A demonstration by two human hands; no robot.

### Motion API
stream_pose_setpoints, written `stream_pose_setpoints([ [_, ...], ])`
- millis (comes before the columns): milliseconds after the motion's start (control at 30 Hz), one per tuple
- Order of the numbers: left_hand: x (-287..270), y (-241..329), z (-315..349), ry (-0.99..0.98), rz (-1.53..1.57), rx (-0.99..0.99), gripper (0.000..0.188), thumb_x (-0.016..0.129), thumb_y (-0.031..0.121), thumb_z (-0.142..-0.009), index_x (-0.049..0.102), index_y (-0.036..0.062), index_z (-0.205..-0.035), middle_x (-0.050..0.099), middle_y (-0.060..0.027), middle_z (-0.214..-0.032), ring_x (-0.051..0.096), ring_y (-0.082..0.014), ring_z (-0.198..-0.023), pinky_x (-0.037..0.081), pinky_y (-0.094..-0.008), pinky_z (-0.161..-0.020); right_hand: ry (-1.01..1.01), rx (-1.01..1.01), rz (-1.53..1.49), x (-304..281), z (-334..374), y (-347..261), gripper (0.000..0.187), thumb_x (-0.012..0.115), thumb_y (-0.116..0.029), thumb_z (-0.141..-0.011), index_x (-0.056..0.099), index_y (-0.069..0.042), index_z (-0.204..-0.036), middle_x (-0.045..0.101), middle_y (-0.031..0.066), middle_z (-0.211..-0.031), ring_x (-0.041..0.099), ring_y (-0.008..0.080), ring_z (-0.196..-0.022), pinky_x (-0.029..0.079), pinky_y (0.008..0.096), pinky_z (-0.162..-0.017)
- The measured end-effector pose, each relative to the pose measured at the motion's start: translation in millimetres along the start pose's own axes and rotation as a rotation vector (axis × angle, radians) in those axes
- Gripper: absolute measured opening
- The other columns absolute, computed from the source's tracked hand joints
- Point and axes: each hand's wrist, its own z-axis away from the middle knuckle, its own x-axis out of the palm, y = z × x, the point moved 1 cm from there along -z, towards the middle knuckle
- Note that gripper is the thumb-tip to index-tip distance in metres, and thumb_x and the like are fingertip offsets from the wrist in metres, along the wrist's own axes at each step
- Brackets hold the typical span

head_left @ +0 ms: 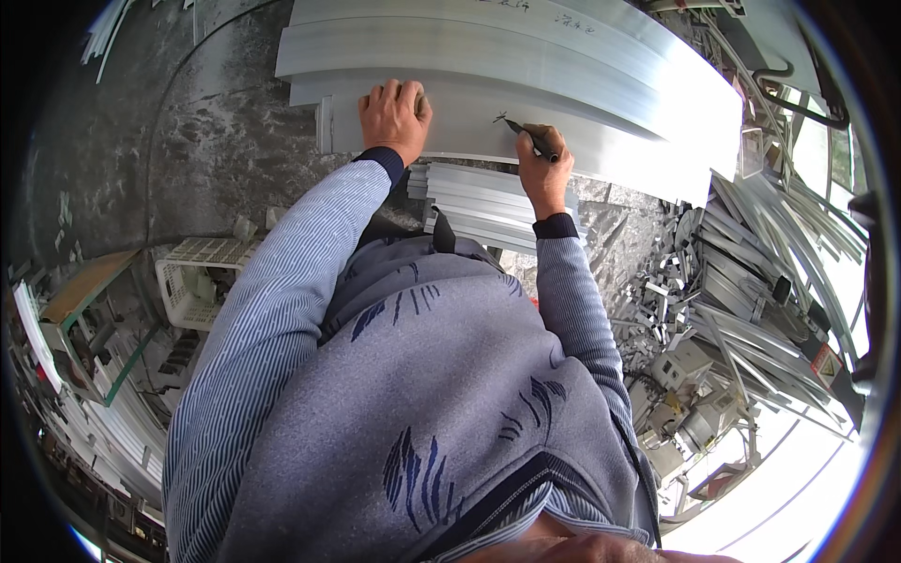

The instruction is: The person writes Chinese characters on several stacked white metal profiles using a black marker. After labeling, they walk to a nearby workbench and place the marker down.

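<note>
Marking a long aluminium profile, seen from the head camera.

The right hand (542, 161) pinches a dark marker (527, 138), tip on the aluminium profile (601, 131); the left hand (394, 116) presses flat, fingers spread, near its left end. It is probably stiff, slick and sharp-edged; offcuts (751, 281) crowd the right.

White plastic crate (192, 281) at left, heap of aluminium offcuts (751, 281) at right, grey stained floor (169, 141).
</note>
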Motion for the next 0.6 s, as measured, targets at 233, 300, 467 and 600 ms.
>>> stream_pose_setpoints([
  [233,4,7,1,0.008,0.017,-0.009,0.012,0.072,0.025,-0.091,0.062,0.0185,-0.096,0.062,-0.0041,-0.091,0.062,-0.0312,-0.093,0.045,-0.0487,-0.088,-0.038,-0.11,0.043,-9,-2,0,0.012,0.074,-0.009,-0.088,0.077,-0.004,-0.098,0.077,0.0124,-0.098,0.076,0.0258,-0.089,0.06,0.0352,-0.084],
  [300,4,6,-1,0.022,0.017,-0.002,0.012,0.072,0.024,-0.091,0.062,0.0185,-0.096,0.062,-0.004,-0.091,0.062,-0.031,-0.093,0.045,-0.0486,-0.088,-0.037,-0.109,0.045,-8,-5,1,0.012,0.074,-0.009,-0.087,0.077,-0.004,-0.098,0.077,0.0126,-0.098,0.076,0.0259,-0.089,0.06,0.0353,-0.083],
  [467,5,6,1,0.034,0.023,0.0,0.013,0.073,0.024,-0.09,0.062,0.0185,-0.095,0.062,-0.0035,-0.09,0.062,-0.0306,-0.092,0.045,-0.0485,-0.087,-0.011,-0.04,0.02,-8,-5,2,0.011,0.075,-0.008,-0.084,0.078,-0.005,-0.094,0.077,0.0126,-0.096,0.074,0.0291,-0.09,0.059,0.0383,-0.084],
  [600,5,3,1,0.023,0.016,0.0,0.012,0.072,0.024,-0.091,0.062,0.0185,-0.095,0.062,-0.0034,-0.09,0.062,-0.0304,-0.091,0.045,-0.0486,-0.086,-0.004,-0.051,0.04,-7,-4,4,0.01,0.075,-0.008,-0.084,0.077,-0.005,-0.093,0.077,0.0121,-0.094,0.075,0.0287,-0.087,0.059,0.0379,-0.082],
])
